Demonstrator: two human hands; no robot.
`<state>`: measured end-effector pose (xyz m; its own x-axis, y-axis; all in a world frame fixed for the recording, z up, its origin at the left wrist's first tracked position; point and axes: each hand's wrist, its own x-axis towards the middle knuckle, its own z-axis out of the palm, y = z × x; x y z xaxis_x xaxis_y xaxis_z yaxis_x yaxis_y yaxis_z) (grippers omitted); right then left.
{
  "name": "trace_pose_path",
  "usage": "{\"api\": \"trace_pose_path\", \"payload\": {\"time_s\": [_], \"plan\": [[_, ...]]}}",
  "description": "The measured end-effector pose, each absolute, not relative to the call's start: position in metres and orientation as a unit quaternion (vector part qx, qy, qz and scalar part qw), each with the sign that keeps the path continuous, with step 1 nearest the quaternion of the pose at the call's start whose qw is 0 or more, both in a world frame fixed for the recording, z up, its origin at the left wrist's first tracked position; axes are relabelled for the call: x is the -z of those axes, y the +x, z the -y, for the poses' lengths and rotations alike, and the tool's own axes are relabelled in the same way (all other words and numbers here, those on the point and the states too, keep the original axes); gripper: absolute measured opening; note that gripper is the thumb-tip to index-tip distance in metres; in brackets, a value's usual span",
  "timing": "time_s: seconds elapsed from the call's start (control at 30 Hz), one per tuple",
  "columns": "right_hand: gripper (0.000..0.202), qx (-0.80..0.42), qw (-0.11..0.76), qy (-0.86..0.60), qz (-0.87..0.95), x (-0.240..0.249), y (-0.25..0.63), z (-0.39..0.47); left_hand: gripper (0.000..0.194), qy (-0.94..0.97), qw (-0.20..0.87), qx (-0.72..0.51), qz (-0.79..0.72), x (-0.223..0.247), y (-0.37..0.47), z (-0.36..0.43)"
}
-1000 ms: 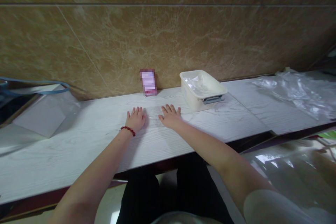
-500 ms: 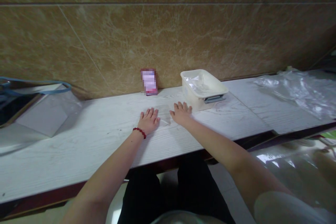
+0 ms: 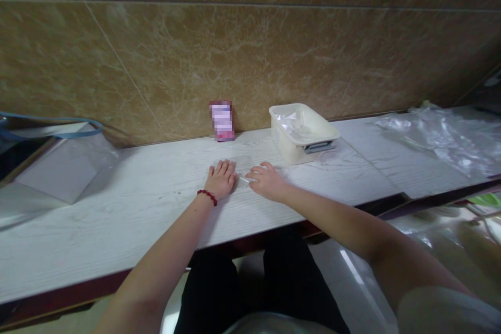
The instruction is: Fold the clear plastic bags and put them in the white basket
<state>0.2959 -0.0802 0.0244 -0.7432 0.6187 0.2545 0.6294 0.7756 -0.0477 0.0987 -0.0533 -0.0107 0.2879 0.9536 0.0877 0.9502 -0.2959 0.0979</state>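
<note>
A small clear plastic bag [image 3: 243,181] lies flat on the white wood-grain table between my hands, hard to see against the surface. My left hand [image 3: 220,181], with a dark red bead bracelet at the wrist, rests palm down at the bag's left side, fingers stretched out. At the other side, my right hand [image 3: 269,182] has its fingers bent, and thumb and fingertips close on the bag's right edge. The fingers partly cover that edge. Behind the right hand stands a cream plastic bin [image 3: 291,148] with a grey handle and clear bags inside.
A phone with a blurred screen [image 3: 222,122] leans against the brown tiled wall [image 3: 176,62]. On the left sits a white box in clear plastic [image 3: 58,169] with a blue-edged item over it. Crumpled clear plastic [image 3: 450,133] covers part of the table [image 3: 136,209] at right.
My right hand has shifted a little left and toward me, its fingers going from spread flat to bent at the bag's edge. The left hand has stayed in place.
</note>
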Motion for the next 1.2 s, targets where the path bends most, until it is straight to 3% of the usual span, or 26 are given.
{"api": "trace_pose_path", "payload": {"time_s": [0.23,0.37,0.47,0.53,0.7,0.77,1.0,1.2], "plan": [[0.019,0.027,0.142,-0.344,0.928,-0.028,0.295,0.075,0.078,0.843,0.025,-0.067,-0.533,-0.007,0.098,0.069],[0.021,0.018,0.180,-0.365,0.913,-0.032,0.293,0.070,0.052,0.862,0.059,-0.067,-0.498,-0.004,0.103,0.070],[0.021,-0.013,0.219,-0.388,0.895,-0.034,0.294,0.069,0.046,0.853,0.104,-0.105,-0.500,-0.003,0.105,0.066],[0.027,-0.043,0.259,-0.412,0.872,-0.035,0.297,0.068,0.042,0.827,0.176,-0.155,-0.511,-0.011,0.104,0.064],[0.077,-0.159,0.354,-0.483,0.785,-0.036,0.303,0.055,0.041,0.667,0.462,-0.315,-0.493,-0.056,0.096,0.066],[0.082,-0.250,0.374,-0.496,0.743,-0.037,0.304,0.047,0.040,0.594,0.568,-0.354,-0.445,-0.074,0.092,0.066],[0.036,-0.634,0.311,-0.394,0.588,-0.058,0.295,0.030,0.032,0.399,0.728,-0.395,-0.393,-0.093,0.083,0.054],[0.014,-0.755,0.234,-0.379,0.480,-0.040,0.282,0.014,0.029,0.300,0.795,-0.372,-0.373,-0.061,0.074,0.044]]}}
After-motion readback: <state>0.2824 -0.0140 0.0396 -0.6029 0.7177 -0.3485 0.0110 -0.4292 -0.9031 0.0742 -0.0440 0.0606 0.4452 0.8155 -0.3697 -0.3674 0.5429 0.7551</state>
